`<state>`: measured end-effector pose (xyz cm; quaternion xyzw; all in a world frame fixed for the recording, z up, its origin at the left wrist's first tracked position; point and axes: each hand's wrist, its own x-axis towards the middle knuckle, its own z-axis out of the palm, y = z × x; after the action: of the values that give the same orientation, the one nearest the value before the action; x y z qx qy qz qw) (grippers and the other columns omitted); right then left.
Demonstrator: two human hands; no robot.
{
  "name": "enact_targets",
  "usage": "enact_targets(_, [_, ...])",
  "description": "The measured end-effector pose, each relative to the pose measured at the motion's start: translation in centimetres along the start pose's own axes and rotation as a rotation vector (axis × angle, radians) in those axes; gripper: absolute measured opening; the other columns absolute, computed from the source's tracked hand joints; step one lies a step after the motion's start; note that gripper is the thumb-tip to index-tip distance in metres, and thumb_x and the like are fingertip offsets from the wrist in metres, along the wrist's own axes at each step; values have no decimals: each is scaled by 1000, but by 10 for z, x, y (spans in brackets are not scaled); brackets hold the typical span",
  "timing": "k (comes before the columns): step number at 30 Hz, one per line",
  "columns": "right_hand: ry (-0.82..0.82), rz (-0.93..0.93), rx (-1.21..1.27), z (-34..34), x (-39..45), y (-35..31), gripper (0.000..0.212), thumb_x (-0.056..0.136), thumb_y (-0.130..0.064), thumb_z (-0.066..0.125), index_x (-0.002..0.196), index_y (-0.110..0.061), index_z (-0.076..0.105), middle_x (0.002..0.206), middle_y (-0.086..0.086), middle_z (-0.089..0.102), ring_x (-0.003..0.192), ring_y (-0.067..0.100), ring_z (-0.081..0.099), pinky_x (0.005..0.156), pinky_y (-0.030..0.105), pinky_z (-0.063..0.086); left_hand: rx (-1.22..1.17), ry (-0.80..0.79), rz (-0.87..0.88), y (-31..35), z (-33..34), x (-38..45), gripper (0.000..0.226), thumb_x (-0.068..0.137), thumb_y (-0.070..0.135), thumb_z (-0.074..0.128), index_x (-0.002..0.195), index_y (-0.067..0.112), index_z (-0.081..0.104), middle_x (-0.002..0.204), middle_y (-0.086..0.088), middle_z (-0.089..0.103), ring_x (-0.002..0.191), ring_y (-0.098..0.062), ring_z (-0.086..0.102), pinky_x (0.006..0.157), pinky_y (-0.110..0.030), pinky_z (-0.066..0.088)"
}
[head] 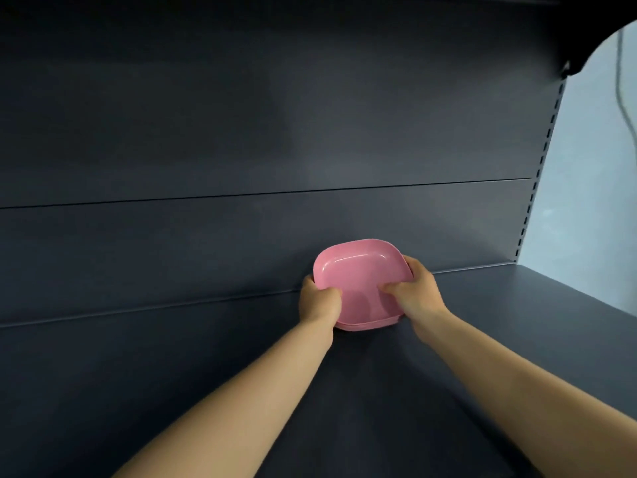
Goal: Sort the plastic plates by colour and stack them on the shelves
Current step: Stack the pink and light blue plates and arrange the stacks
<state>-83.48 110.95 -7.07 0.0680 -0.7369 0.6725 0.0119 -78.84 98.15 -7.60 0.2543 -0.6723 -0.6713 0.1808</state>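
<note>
I see both of my hands out in front of me, arms stretched forward over a dark grey shelf point(482, 339). Between them is a pink plate point(358, 270), square with rounded corners, tilted so its hollow faces me and its far edge stands higher than the near one. It sits far back on the shelf, close to the dark back panel point(241, 132), and I cannot tell for sure whether its near edge touches the shelf or hangs just above it. At that near edge I make out a second pink rim under the first, so there look to be at least two plates nested together; how many I cannot tell. My left hand point(319, 300) grasps the left side, thumb curled over the rim into the hollow and the other fingers hidden behind. My right hand point(415, 291) grasps the right side the same way, thumb lying inside the plate and fingers wrapped round the outer edge. Both forearms are bare. The back panel has a thin horizontal seam across it. To the right a slotted upright point(537, 167) runs up the edge of the unit, and beyond it I see a pale wall point(586, 167) with a thin cable point(620, 84) hanging down.
</note>
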Motion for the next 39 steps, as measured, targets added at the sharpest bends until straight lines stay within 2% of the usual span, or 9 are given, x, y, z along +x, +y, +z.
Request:
enact_targets(5, [-83,125,-74,-51,43,12,54,75,7,65,125,-11,57,106,6,65,92,25,61,66,29,48,64,13,-37,-2,55,10,39,87,1,50,125,9,51,110,-8,58,92,-23,52,75,-28,40])
enact_targets(7, [-112,140,-82,-62,55,13,51,74,9,66,122,-8,59,100,8,65,83,23,61,60,27,45,69,28,-53,-1,70,15,38,87,-1,49,124,6,50,106,-8,56,90,-23,51,74,-27,38])
enact_targets(10, [-146,157,-85,-73,70,11,48,73,9,66,118,-6,61,87,6,63,68,18,55,51,25,35,85,42,-66,-1,87,23,41,88,-3,47,129,4,46,120,-13,56,94,-25,50,77,-28,38])
enact_targets(13, [-158,153,-59,-84,86,14,50,71,13,65,118,-6,62,85,6,64,67,18,55,53,25,37,113,50,-60,1,105,31,45,88,-3,47,133,3,42,128,-14,52,107,-28,52,80,-28,38])
enact_targets(16, [-157,160,44,-96,98,22,52,72,17,60,118,-7,62,89,6,67,72,19,60,56,25,44,131,32,-56,0,121,36,45,87,-3,47,132,4,42,126,-12,52,102,-25,50,80,-28,39])
enact_targets(21, [-196,169,83,-99,113,28,53,74,18,58,119,-9,62,94,10,68,79,25,62,67,30,51,102,18,-44,-7,122,49,39,81,-5,57,119,4,55,111,-12,63,97,-26,58,78,-30,45])
enact_targets(25, [-240,182,78,-101,115,30,53,73,19,57,119,-7,61,93,12,67,75,24,60,61,27,49,38,18,-36,-10,122,50,35,78,-7,58,111,5,60,105,-13,66,99,-29,61,82,-32,48])
enact_targets(29, [-272,207,125,-102,116,31,47,75,15,63,118,-5,60,96,13,69,77,24,64,67,28,52,-39,-10,-69,-8,116,53,30,75,-10,57,101,4,62,100,-14,67,96,-30,61,84,-34,48])
enact_targets(39, [-379,165,-16,-100,120,30,58,73,24,55,122,-6,58,99,15,66,90,28,61,75,33,51,148,-112,-67,-6,107,62,41,72,-10,62,111,3,62,106,-15,67,102,-31,62,95,-40,50])
